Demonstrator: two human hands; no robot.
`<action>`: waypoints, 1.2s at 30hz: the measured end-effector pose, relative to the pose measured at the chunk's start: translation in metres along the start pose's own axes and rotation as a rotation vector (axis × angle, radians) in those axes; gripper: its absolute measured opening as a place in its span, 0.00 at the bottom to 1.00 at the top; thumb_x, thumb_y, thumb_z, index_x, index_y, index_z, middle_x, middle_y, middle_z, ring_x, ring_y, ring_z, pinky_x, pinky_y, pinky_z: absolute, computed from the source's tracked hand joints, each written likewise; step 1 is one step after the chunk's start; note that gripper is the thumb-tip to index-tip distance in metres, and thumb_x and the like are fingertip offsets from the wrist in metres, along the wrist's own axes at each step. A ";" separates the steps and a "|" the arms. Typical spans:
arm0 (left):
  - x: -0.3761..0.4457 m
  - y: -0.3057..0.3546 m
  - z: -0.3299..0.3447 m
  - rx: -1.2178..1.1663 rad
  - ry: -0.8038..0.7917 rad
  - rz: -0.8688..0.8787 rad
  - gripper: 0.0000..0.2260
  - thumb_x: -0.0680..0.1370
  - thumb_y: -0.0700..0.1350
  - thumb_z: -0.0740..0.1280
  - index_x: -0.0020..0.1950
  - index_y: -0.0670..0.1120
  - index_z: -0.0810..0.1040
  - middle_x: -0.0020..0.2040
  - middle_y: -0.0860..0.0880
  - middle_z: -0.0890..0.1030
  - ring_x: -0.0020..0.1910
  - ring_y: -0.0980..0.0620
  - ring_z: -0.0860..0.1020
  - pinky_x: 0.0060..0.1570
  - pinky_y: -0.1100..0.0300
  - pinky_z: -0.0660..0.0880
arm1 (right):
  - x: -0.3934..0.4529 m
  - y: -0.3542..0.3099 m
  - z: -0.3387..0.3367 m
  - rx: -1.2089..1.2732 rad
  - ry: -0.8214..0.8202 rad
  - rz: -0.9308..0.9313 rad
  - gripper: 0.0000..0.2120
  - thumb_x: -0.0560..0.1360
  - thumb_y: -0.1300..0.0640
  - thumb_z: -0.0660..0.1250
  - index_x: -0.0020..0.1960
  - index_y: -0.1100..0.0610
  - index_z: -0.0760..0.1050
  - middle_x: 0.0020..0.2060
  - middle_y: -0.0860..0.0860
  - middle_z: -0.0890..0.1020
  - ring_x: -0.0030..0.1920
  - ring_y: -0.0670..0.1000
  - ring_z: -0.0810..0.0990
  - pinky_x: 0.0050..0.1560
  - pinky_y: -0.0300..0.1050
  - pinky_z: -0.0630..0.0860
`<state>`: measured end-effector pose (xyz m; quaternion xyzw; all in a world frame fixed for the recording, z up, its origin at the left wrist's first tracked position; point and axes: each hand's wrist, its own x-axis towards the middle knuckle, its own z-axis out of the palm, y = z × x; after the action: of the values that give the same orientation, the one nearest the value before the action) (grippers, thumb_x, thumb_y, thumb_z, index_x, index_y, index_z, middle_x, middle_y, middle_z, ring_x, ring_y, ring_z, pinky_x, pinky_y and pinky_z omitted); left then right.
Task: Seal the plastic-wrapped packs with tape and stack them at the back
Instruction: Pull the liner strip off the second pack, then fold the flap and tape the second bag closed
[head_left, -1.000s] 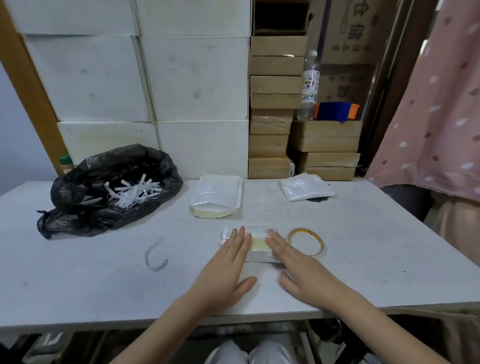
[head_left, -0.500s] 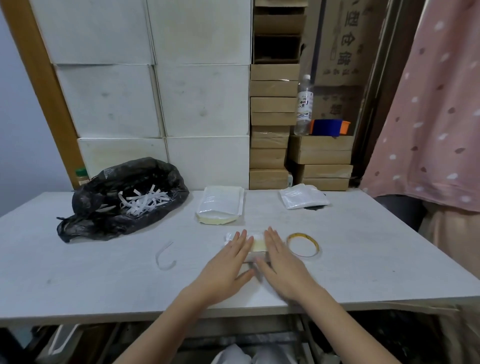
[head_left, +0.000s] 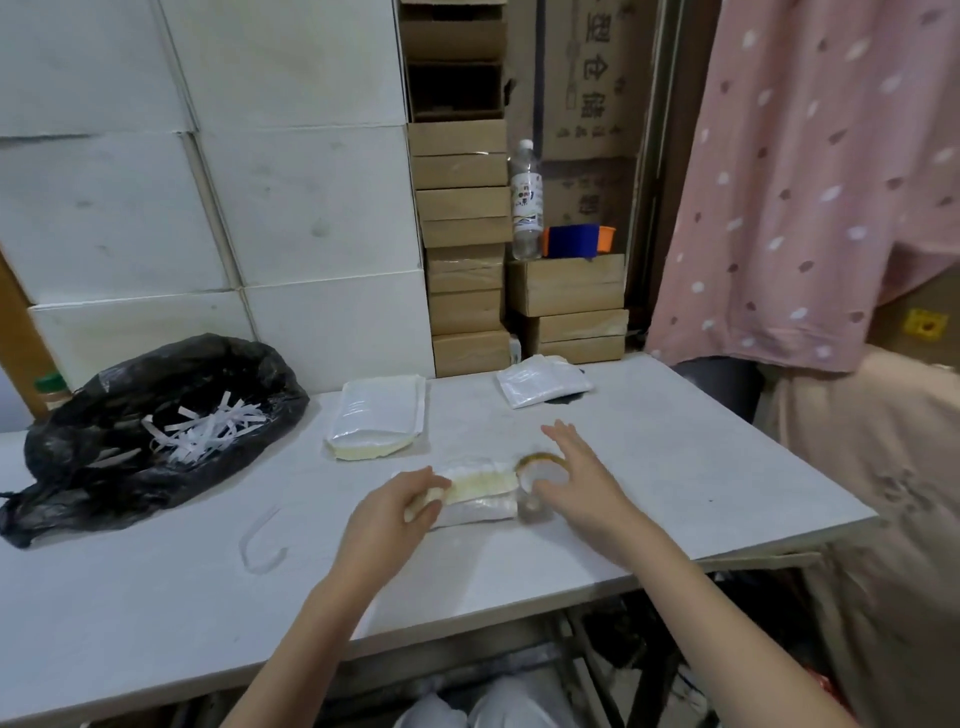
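Note:
A small plastic-wrapped pack (head_left: 480, 506) lies on the white table (head_left: 701, 467) in front of me. A yellowish strip of tape (head_left: 483, 483) runs across its top. My left hand (head_left: 389, 517) pinches the strip's free end at the pack's left edge. My right hand (head_left: 576, 486) holds the tape roll (head_left: 537, 465) up on its edge at the pack's right end, fingers spread above it. A stack of wrapped packs (head_left: 379, 418) lies at the back centre. Another wrapped pack (head_left: 540, 382) lies at the back right.
A black bag (head_left: 104, 457) of white paper strips fills the left of the table. A curled backing strip (head_left: 260, 545) lies left of my left hand. White and brown boxes (head_left: 462, 312) stand behind the table. A pink spotted cloth (head_left: 805, 208) hangs at the right.
Both hands lay flat on the pack before. Now the right hand has picked up the roll and pulled tape across the pack. The left hand has curled onto the tape's end.

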<state>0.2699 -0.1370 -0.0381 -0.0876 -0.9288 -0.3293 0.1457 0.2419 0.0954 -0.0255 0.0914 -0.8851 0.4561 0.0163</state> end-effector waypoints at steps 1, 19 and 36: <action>0.002 0.003 -0.002 0.069 -0.004 0.015 0.12 0.77 0.46 0.65 0.60 0.56 0.75 0.61 0.56 0.77 0.59 0.54 0.76 0.53 0.62 0.70 | 0.002 0.010 -0.006 -0.148 -0.064 0.024 0.38 0.73 0.51 0.67 0.77 0.50 0.50 0.77 0.46 0.48 0.77 0.46 0.43 0.75 0.47 0.50; 0.017 0.012 0.012 0.439 0.086 0.325 0.17 0.68 0.51 0.55 0.45 0.49 0.83 0.44 0.52 0.78 0.44 0.50 0.74 0.38 0.60 0.70 | 0.015 -0.006 -0.017 0.646 -0.017 -0.118 0.36 0.61 0.60 0.79 0.66 0.54 0.69 0.64 0.48 0.73 0.65 0.45 0.73 0.61 0.33 0.71; 0.000 0.016 0.000 -0.566 0.208 -0.204 0.06 0.77 0.52 0.65 0.54 0.57 0.74 0.50 0.59 0.82 0.48 0.60 0.81 0.53 0.54 0.77 | 0.030 -0.042 0.060 0.438 0.063 -0.041 0.31 0.62 0.57 0.79 0.59 0.51 0.67 0.61 0.50 0.70 0.57 0.42 0.76 0.54 0.37 0.75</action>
<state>0.2740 -0.1249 -0.0290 0.0028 -0.7844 -0.5948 0.1759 0.2229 0.0186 -0.0231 0.0964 -0.7618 0.6397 0.0332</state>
